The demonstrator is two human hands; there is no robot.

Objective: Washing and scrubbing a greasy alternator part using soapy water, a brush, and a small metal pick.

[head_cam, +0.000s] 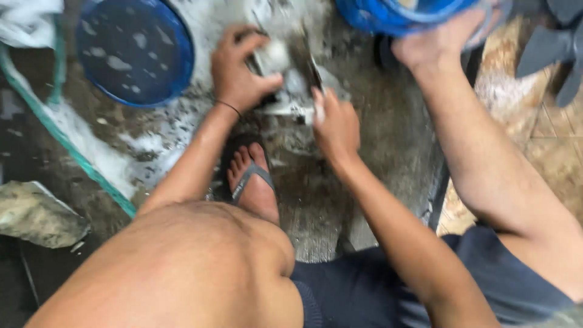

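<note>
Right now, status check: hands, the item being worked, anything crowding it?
Left hand gripping pale soapy metal part. Right hand pressed to its near edge. Blue round plastic basin left, sandalled foot just below.

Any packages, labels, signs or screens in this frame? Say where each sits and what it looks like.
None visible: no package, label, sign or screen. Only plain things show: a blue tub at upper left, a blue bucket at top, a green hose on the wet floor.

blue tub (135,51) blocks the left, blue bucket (388,15) the right; wet floor (388,140) between lies open.
</note>
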